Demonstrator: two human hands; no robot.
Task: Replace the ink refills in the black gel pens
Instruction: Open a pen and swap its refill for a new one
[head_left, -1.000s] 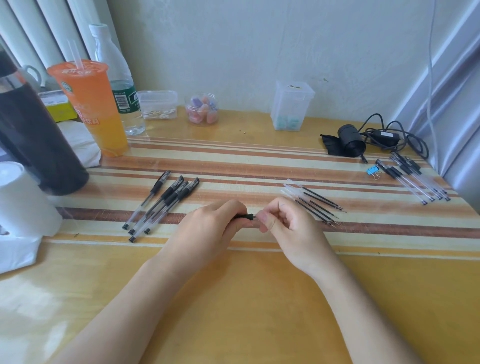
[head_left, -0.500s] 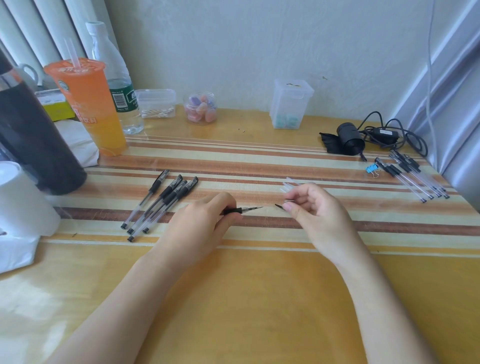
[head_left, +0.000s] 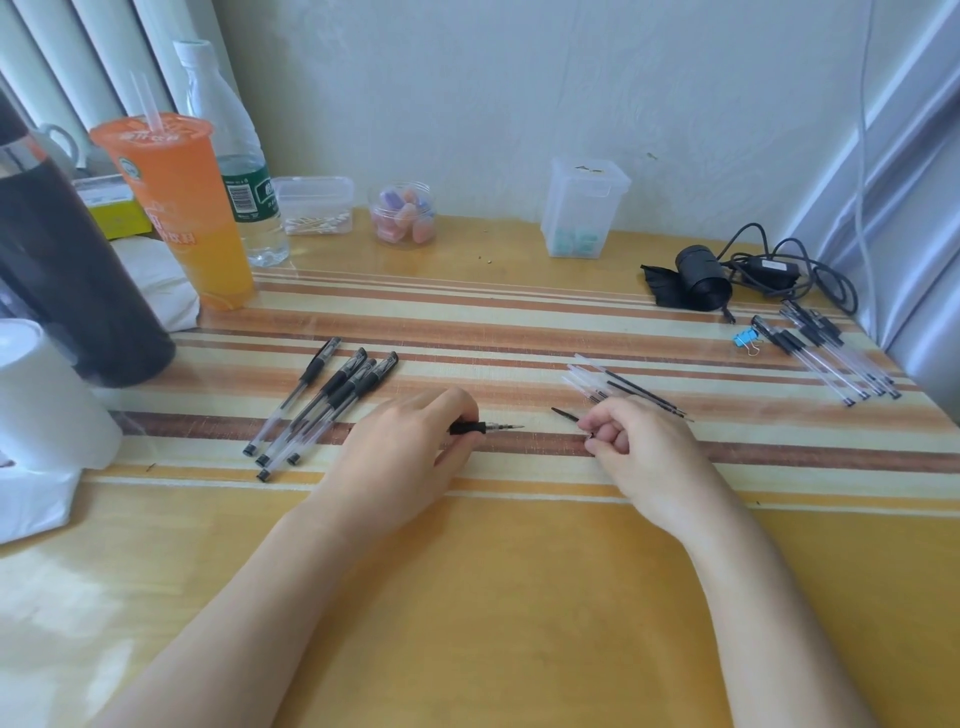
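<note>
My left hand (head_left: 400, 457) grips a black gel pen (head_left: 475, 427) by its rubber grip, low over the striped mat, its bare tip pointing right. My right hand (head_left: 639, 452) pinches a small slim black piece (head_left: 565, 414), a short gap to the right of that tip. Just behind my right hand lie several loose ink refills (head_left: 626, 387). Several black gel pens (head_left: 327, 402) lie in a group on the mat to the left of my left hand. Another group of pens (head_left: 826, 353) lies at the far right.
An orange drink cup (head_left: 182, 208), a water bottle (head_left: 234, 156) and a dark flask (head_left: 67, 260) stand at the back left, with a white paper roll (head_left: 41, 395) in front. Small clear containers (head_left: 582, 208) line the wall. Black cables (head_left: 753, 270) and a blue binder clip (head_left: 745, 340) sit back right.
My hands were together at the pen's tip. The right hand has pulled away to the right with the small black piece, leaving the pen's tip bare in my left hand.
</note>
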